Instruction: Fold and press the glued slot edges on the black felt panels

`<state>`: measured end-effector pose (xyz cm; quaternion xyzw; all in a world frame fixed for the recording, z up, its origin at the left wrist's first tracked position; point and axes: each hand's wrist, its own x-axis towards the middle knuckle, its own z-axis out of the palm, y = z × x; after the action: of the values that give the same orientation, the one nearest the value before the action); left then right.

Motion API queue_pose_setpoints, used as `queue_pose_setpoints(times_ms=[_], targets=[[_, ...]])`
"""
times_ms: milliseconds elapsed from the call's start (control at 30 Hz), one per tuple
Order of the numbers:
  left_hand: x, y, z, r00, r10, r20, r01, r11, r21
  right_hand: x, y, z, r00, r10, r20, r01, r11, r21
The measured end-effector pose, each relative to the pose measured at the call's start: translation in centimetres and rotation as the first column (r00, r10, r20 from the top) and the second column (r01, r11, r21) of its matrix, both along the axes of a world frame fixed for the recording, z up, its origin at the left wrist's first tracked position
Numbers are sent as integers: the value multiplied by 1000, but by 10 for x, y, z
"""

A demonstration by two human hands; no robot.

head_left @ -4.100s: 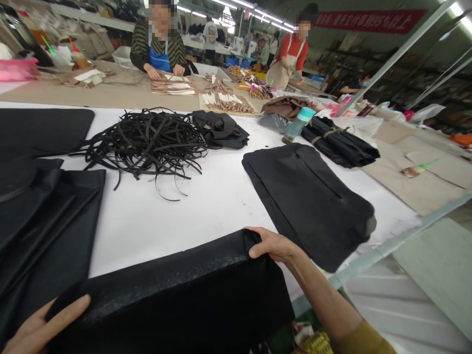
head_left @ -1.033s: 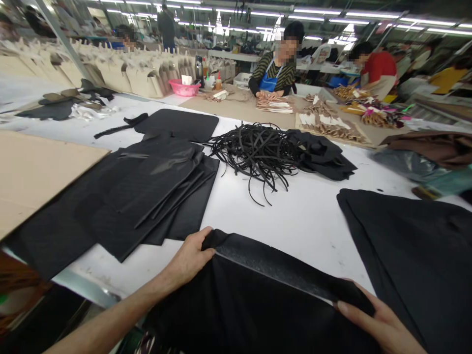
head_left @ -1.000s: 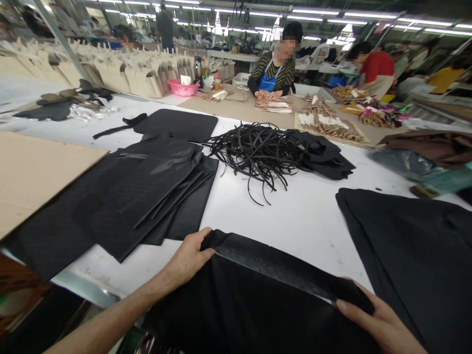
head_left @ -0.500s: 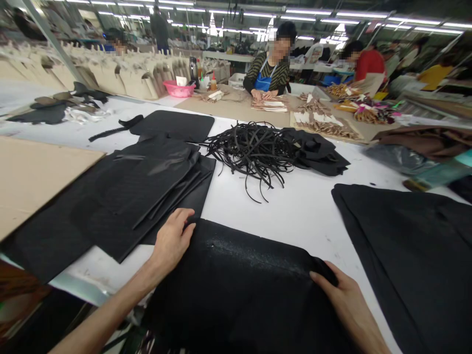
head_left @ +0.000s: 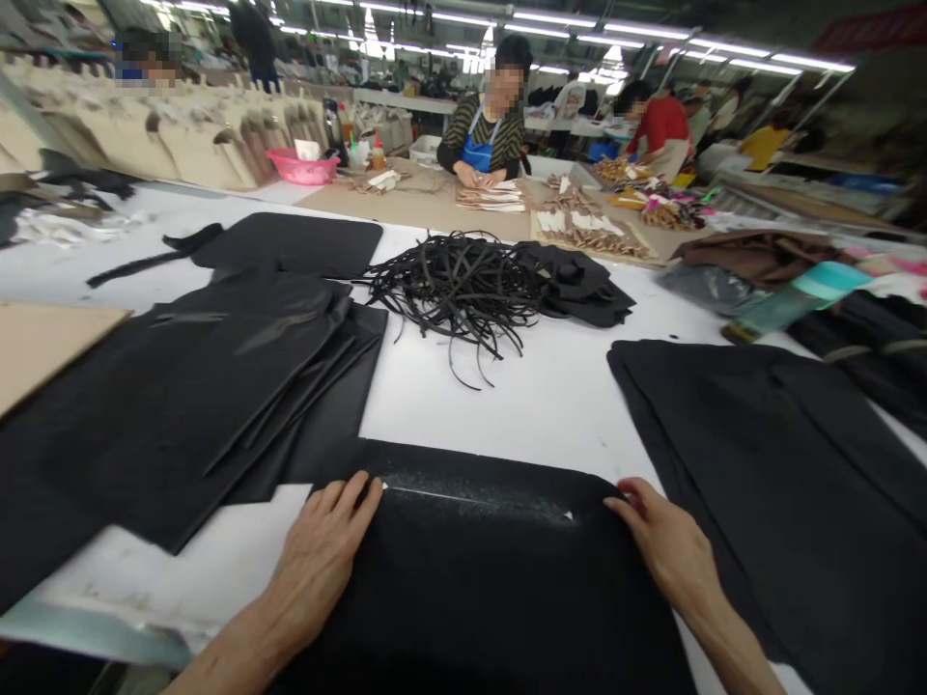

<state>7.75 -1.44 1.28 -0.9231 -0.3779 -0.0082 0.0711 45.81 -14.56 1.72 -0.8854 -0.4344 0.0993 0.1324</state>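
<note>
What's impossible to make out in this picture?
All in the head view:
Slit panel: near end, cut off by the bottom edge.
Right panels: outer part, cut off by the right edge.
Board: left part, cut off by the left edge.
Strips: many ends, buried in the tangle.
Banner: lettering, blurred.

Left hand (head_left: 323,541) on black sheet (head_left: 492,589), grip unclear.

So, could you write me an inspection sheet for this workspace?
Surface: white table, faint marks.
Job's things: black panel with whitish speckling along a slit-like line.
Clutter: tangled black strips, black sheets on the left, black pieces on the right, bottle.
Hands: left hand on the panel's left side, right hand at its far right corner.
Cables: nothing seen.
Surroundings: person in blue apron and person in red top beyond the table.
</note>
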Motion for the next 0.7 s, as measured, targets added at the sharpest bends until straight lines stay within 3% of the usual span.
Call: queue_pose_setpoints(times_ms=[67, 133, 267, 367, 433, 500, 600, 700], targets=[[-2, 3, -4, 1000, -12, 24, 11, 999, 34, -2, -5, 6, 956, 80, 281, -77, 997, -21], [-4, 7, -13, 998, -12, 58, 10, 999, 42, -12, -7, 9, 902, 167, 398, -166, 985, -38], [-11, 16, -36, 983, 7, 184, -8, 1000, 6, -32, -2, 1, 937, 249, 246, -245, 968, -50], [-18, 26, -47, 938, 26, 345, -24, 1000, -11, -37, 15, -1, 935, 208, 287, -177, 976, -130], [-20, 32, -47, 895, 26, 444, -24, 1000, -9, -44, 36, 6, 924, 193, 331, -139, 974, -179], [-18, 37, -43, 871, -2, 490, -13, 1000, 27, -57, 64, 19, 919, 245, 308, -199, 964, -175], [-11, 41, -33, 880, -110, 462, 23, 981, 191, -82, 115, 33, 899, 354, 256, -346, 935, -79], [-1, 43, -24, 897, -212, 388, 83, 943, 321, -98, 165, 29, 889, 386, 248, -395, 919, -14]])
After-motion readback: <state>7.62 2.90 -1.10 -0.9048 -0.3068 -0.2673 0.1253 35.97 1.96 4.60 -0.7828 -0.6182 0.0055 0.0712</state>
